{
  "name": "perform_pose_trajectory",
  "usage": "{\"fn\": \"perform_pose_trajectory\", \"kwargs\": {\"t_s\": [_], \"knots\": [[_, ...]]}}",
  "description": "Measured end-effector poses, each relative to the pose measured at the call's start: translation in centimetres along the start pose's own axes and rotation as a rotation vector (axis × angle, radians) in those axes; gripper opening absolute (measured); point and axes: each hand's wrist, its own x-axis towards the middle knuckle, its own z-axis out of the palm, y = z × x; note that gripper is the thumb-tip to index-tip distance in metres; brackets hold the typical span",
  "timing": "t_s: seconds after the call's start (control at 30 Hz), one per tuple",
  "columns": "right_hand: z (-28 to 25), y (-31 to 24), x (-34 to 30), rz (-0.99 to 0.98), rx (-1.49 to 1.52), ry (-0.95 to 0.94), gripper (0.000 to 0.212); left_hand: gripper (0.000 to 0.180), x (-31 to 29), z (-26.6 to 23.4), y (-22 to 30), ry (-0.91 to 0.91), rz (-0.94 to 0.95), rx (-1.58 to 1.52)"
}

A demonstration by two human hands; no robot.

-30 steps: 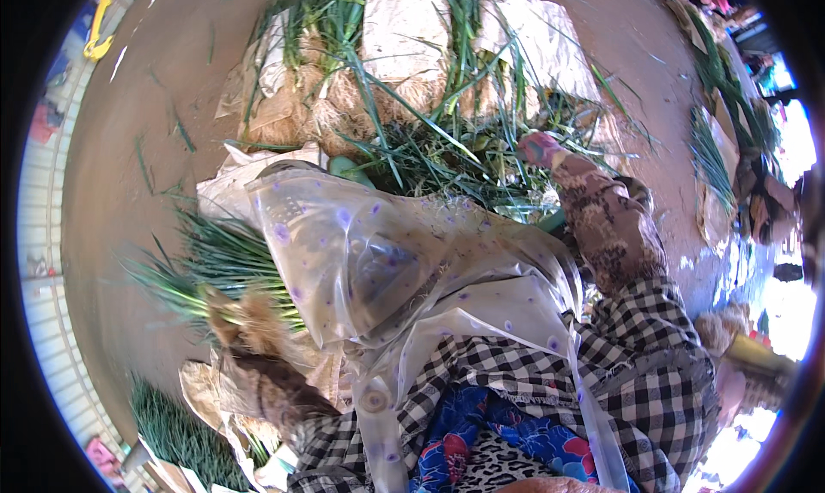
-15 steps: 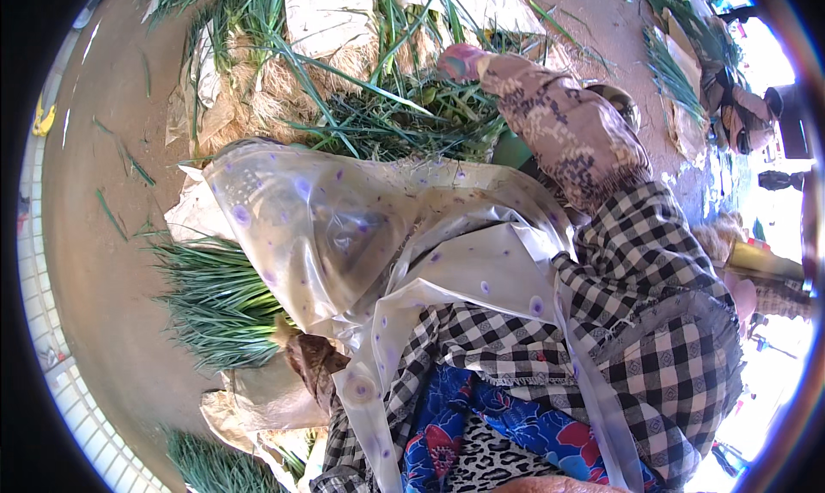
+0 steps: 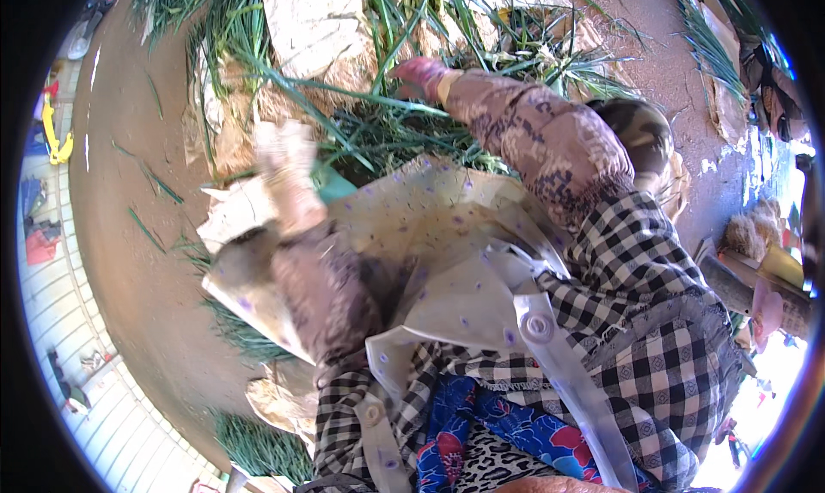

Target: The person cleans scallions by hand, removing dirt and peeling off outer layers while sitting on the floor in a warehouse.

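Note:
A heap of green onions with long dark leaves lies in front of me, pale roots showing at its far side. Over the leaves reaches my right hand, in a reddish covering; its fingers look closed, and what they hold is hidden. My left hand, whitish and smeared by motion, is at the left edge of the heap, beside a sheet of pale paper. Whether its fingers are open or closed does not show. A clear plastic apron with purple spots covers my lap.
More bundled green onions lie at the lower left, and others at the far right. Pale paper sacking lies over the far bundles. Loose leaves are scattered on the brown floor. White tiles border it.
My left arm has come into view and stretches forward past the apron, partly covering the bundle at the left. My right hand has shifted left and slightly nearer. The whole view has tilted a little.

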Motion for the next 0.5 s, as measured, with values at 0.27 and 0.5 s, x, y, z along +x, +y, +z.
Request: {"fn": "perform_pose_trajectory", "kwargs": {"t_s": [0.27,0.5], "knots": [[-8.6,-4.5,3.3,-0.053,-0.42,0.462,0.048,0.066,1.7,-6.8,-19.9,0.281,-0.303,0.837],[-7.5,2.7,2.3,-0.014,-0.971,0.254,0.014,0.063,0.8,-2.7,-18.5,0.499,-0.565,0.936]]}}
